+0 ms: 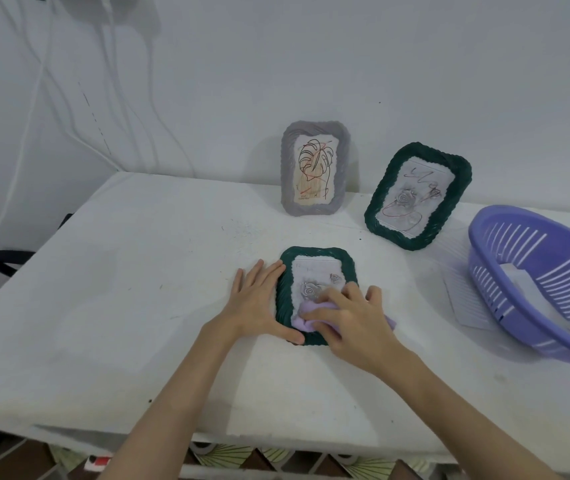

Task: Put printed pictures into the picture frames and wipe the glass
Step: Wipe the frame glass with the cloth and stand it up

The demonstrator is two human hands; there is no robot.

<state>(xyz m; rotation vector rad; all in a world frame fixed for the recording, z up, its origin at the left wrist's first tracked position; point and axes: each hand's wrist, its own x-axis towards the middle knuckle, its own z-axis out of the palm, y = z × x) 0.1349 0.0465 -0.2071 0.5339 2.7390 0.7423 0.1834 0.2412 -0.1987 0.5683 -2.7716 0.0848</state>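
Green picture frame point(314, 258) lies on the counter point(138, 306), left hand point(259, 303) flat steadying it, right hand point(349, 317) pressing a lilac cloth point(306, 315); hard rubbing risks sliding it.

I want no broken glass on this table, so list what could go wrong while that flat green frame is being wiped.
1. The left hand only rests flat against the flat green frame; hard strokes with the purple cloth under the right hand might slide it.
2. The grey frame and the tilted green frame lean at the wall; a jolted table could topple them.
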